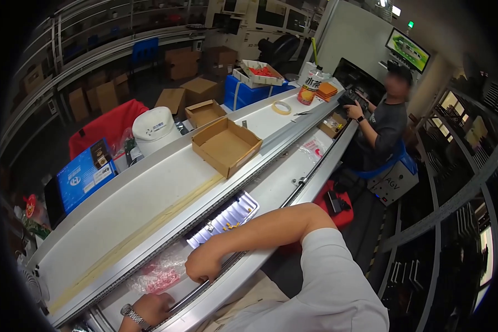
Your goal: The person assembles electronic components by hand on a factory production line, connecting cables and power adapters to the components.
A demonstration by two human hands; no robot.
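My right hand [203, 264] is closed, knuckles up, over the shiny metal rail [189, 296] along the bench's near side; whatever its fingers hold is hidden. Lower left, my left hand [154, 309], below a wrist with a metal watch [133, 314], curls its fingers down beside the same rail. Its fingertips do not show. Between the rail and the conveyor track lies a clear plastic bag [161, 276] with small pink-red pieces. Just beyond my right hand, a white ribbed tray [243, 208] holds several small yellow pieces.
A cardboard box [227, 145] without a lid stands on the white bench [144, 207]. Farther along are a tape roll [281, 108], a drink bottle [310, 86] and orange pads [326, 91]. A seated co-worker [390, 116] handles a dark object. A red stool [337, 205] stands below the bench.
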